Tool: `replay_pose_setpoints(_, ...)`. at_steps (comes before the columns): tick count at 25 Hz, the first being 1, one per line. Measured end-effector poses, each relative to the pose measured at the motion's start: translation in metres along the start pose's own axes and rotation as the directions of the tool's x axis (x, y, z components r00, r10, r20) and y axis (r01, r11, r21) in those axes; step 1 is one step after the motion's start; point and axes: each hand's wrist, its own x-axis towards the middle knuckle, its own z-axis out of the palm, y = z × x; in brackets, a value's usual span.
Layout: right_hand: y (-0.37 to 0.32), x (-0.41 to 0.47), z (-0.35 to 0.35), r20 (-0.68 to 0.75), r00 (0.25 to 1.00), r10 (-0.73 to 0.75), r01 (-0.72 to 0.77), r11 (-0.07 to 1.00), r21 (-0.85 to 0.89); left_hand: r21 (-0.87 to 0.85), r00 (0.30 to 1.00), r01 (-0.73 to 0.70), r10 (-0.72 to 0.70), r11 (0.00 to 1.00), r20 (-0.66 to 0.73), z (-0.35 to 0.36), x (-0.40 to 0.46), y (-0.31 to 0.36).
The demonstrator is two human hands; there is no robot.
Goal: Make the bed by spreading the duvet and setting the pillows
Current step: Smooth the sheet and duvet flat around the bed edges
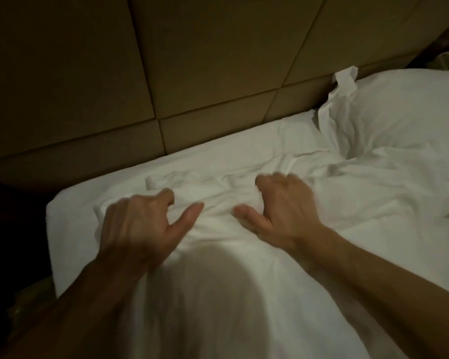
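A: What sits at the left of the bed?

B: The mattress corner (62, 229), in a white sheet, near the padded headboard (166, 73). The left hand (138, 226) rests just inside that corner, its fingers curled into the white duvet (244, 268), thumb out; the grip looks clenched on a bunch of duvet cloth.

A: And beside it?

B: The right hand (285, 211) lies close to the first, knuckles up, fingers pressed into the same bunched cloth, thumb pointing at the other thumb. Its grip is also closed on the duvet. The fingertips are blurred.

A: Where does the duvet lie?

B: Rumpled across the bed, from the near edge up towards the headboard edge.

A: Farther right?

B: A white pillow (405, 112) lies at the head edge, touching the headboard, its loose case end crumpled.
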Motion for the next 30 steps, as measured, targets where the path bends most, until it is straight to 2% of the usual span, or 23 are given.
replay_pose_setpoints(2,-0.003,0.03,-0.011,-0.105,0.994,-0.017,0.023,0.998,0.053,0.015,0.996,0.021,-0.019,1.0,-0.083,-0.02,0.018,-0.001)
replay_pose_setpoints(4,-0.001,0.054,-0.01,-0.118,0.992,-0.042,0.048,0.998,0.046,0.063,0.995,0.044,-0.038,0.997,-0.092,-0.026,0.039,-0.002)
replay_pose_setpoints(7,0.013,0.059,0.031,0.044,0.999,-0.012,0.014,0.999,-0.043,0.13,0.998,0.06,-0.06,0.99,0.0,0.015,0.057,-0.009)
replay_pose_setpoints(8,0.015,0.056,0.049,0.104,0.995,-0.002,0.01,0.997,-0.07,0.12,0.996,0.071,-0.076,0.99,0.037,0.032,0.057,-0.011)
replay_pose_setpoints(10,0.02,0.051,0.072,0.131,0.991,-0.027,0.033,0.998,-0.049,0.046,0.995,0.066,-0.069,0.997,0.066,0.054,0.052,-0.016)
replay_pose_setpoints(13,0.027,0.055,0.079,0.085,0.991,-0.104,0.093,0.987,0.129,-0.156,0.994,-0.111,0.113,0.981,0.003,0.07,0.059,-0.025)
replay_pose_setpoints(14,0.028,0.056,0.08,0.093,0.99,-0.11,0.095,0.984,0.151,-0.193,0.987,-0.149,0.158,0.97,0.03,0.067,0.062,-0.024)
replay_pose_setpoints(17,0.022,0.052,0.08,0.114,0.989,-0.093,0.079,0.989,0.128,-0.134,0.989,-0.129,0.138,0.982,0.055,0.064,0.057,-0.02)
replay_pose_setpoints(20,0.005,0.058,0.059,0.044,0.989,-0.142,0.136,0.985,0.109,-0.052,0.991,-0.112,0.116,0.992,0.063,0.032,0.052,-0.021)
replay_pose_setpoints(23,-0.022,0.08,0.033,-0.098,0.959,-0.265,0.277,0.949,0.149,-0.05,0.997,-0.072,0.074,0.996,0.025,-0.015,0.044,-0.047)
replay_pose_setpoints(25,-0.04,0.087,0.038,-0.018,0.945,-0.327,0.327,0.937,0.123,0.071,1.0,-0.025,0.024,0.997,0.008,-0.016,0.034,-0.069)
replay_pose_setpoints(28,-0.042,0.073,0.065,0.204,0.928,-0.312,0.302,0.95,0.082,0.182,0.987,0.033,-0.061,0.983,0.151,0.015,0.023,-0.068)
replay_pose_setpoints(30,-0.022,0.07,0.056,0.188,0.948,-0.255,0.234,0.964,0.13,0.136,0.997,0.019,-0.029,0.99,0.067,0.019,0.034,-0.05)
